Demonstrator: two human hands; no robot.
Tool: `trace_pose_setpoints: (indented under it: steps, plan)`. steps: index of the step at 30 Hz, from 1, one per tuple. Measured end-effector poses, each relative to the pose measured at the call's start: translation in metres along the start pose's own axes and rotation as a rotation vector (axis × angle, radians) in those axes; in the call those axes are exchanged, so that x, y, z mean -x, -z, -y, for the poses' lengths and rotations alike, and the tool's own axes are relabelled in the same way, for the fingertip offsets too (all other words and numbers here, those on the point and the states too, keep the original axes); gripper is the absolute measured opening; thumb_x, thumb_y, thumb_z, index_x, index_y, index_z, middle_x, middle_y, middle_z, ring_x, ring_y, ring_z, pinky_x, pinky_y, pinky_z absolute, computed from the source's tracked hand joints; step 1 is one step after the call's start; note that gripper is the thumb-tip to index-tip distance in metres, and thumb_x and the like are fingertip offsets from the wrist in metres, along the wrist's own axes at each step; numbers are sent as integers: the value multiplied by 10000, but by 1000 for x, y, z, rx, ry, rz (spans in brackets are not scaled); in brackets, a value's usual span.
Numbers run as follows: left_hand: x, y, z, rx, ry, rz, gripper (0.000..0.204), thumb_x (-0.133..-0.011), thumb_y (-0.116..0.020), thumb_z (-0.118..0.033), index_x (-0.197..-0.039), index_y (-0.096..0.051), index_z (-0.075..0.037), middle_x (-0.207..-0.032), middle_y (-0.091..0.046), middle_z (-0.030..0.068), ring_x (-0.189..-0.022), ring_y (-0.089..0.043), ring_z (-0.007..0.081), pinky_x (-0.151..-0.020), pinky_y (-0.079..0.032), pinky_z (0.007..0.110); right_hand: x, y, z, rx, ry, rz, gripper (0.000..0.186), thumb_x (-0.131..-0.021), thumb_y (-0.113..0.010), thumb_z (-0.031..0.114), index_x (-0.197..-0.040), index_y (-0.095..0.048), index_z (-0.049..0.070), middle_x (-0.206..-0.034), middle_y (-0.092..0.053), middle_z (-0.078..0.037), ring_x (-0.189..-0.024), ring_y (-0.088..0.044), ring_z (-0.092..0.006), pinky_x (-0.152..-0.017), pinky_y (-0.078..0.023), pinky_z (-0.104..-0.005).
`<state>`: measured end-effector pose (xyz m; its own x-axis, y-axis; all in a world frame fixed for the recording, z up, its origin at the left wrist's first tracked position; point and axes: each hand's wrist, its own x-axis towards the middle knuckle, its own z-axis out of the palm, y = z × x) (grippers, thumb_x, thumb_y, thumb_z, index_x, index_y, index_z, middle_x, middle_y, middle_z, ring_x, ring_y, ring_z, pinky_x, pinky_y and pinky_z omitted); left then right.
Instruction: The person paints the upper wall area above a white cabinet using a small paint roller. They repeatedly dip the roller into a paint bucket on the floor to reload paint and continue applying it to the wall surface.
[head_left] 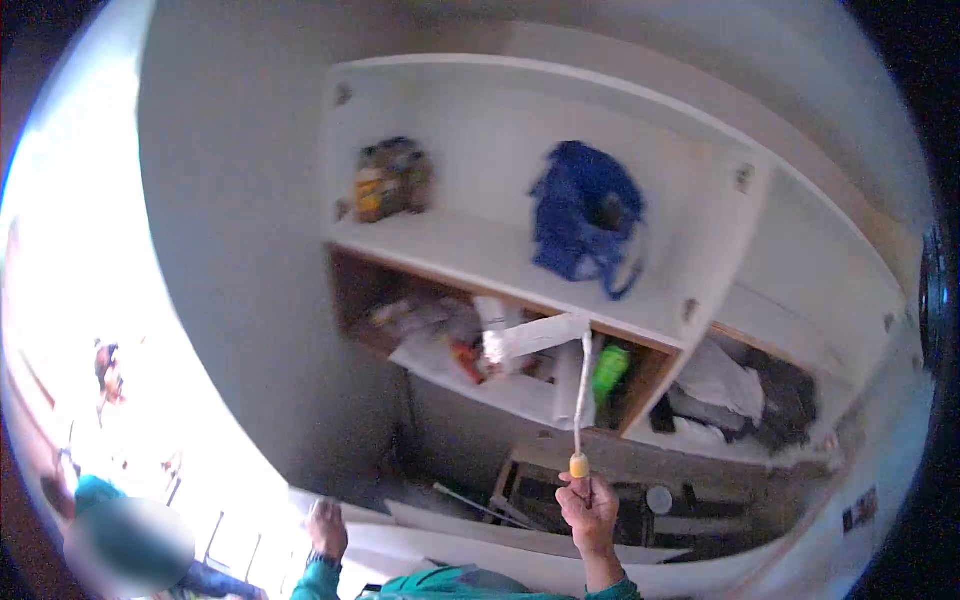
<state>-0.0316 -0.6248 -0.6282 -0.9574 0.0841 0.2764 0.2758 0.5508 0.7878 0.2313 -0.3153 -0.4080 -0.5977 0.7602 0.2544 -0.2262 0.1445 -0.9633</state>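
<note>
Holding the paint roller (543, 337) up before the white shelving (460, 243), you are gripping its yellow handle end with your right hand (590, 513), the fingers closing around it rather than spreading. The roller's pale sleeve is sitting below the blue bag (570, 215), tilting slightly, in front of the open compartment (355, 295); whether it is touching anything there, the view is not telling. Your left hand (327, 530) is hanging well below and to the left of the blue bag, and blur is hiding whether it is pinching something or only resting. To the left of the blue bag, on the same shelf, a dark bundle (398, 165) is standing, while below the bag a bright green item (610, 372) is showing just beside the roller's rod. In my judgement, you are handling the roller best when you are holding the wrist firm and pressing evenly along the sleeve. With the sleeve sitting so far above your grip, a small twist is risking a wide swing, so moving slowly and watching both sleeve ends is sparing the blue bag a smear.
</note>
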Motion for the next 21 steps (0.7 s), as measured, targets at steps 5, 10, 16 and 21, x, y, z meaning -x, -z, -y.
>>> trace_pose_setpoints:
  steps: [5,10,16,21]
  plan:
    - [6,24,-18,-25,72,-58,300,-860,-657,-282,-745,-613,-9,-715,-589,190,-682,-582,384,-620,-452,451,17,-45,-16,88,-90,101,205,-775,-725,126,-909,-626,7,-771,-519,46,-701,-482,-54,-668,-421,-227]
    - [-13,53,-46,-108,-43,-134,199,-893,-595,-204,-828,-606,-16,-785,-571,185,-737,-573,379,-653,-444,461,34,-61,-35,59,-198,212,196,-796,-713,111,-922,-603,9,-774,-477,62,-704,-431,-33,-676,-375,-194]
    - [-112,131,-97,-134,-501,-574,129,-838,-606,-50,-967,-612,-44,-938,-591,171,-859,-562,354,-747,-456,441,45,-75,-34,247,-177,316,206,-818,-689,126,-949,-571,21,-728,-352,83,-651,-340,-35,-622,-313,-194]
    - [-223,191,-145,-367,-700,-914,512,-840,-704,-241,-1223,-487,21,-1116,-564,240,-1029,-542,399,-876,-439,456,44,-60,-67,253,-224,398,207,-834,-674,146,-920,-523,34,-727,-347,71,-651,-332,-43,-604,-317,-200]
